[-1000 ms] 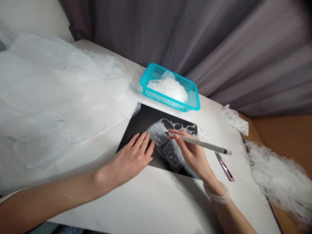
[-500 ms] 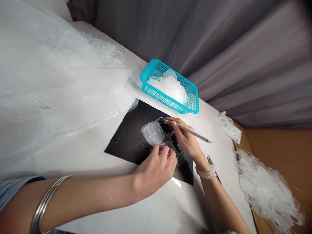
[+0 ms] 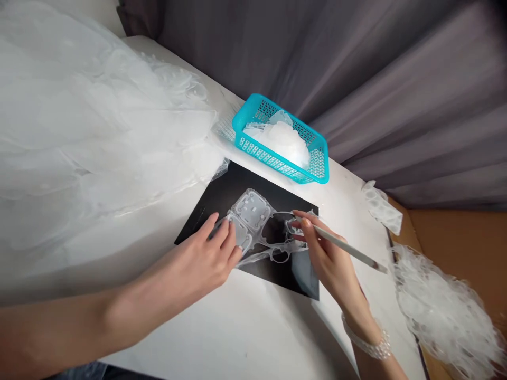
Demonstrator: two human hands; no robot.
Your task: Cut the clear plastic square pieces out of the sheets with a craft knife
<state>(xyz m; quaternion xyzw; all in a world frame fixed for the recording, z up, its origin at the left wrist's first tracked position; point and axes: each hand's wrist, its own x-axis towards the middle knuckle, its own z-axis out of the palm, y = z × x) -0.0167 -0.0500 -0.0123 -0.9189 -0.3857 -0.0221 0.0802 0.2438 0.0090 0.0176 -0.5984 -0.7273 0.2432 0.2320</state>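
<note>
My left hand (image 3: 217,248) rests at the lower left of a clear film sheet, fingers apart, fingertips on a frosted rounded square panel (image 3: 241,235). Above it sits a second frosted panel (image 3: 253,208) with small pale marks. My right hand (image 3: 325,245) is closed around a slim grey metal tool (image 3: 352,251), whose far end points to the lower right. Its working tip is hard to make out. A thin clear film web (image 3: 261,241) with large holes stretches from the panels towards my right fingertips. All this lies over a black mat (image 3: 216,196).
Behind the mat stands a turquoise basket (image 3: 277,166) with white translucent pieces. A big heap of white film (image 3: 79,132) covers the left side. At the right edge lie a film scrap (image 3: 382,207) and a tangled pile of cut film (image 3: 446,306), beside a cardboard surface (image 3: 455,232).
My right hand has moved right and down with the tool, and the film web now stretches out towards it. My left hand has shifted left, its fingers spreading over the lower panel.
</note>
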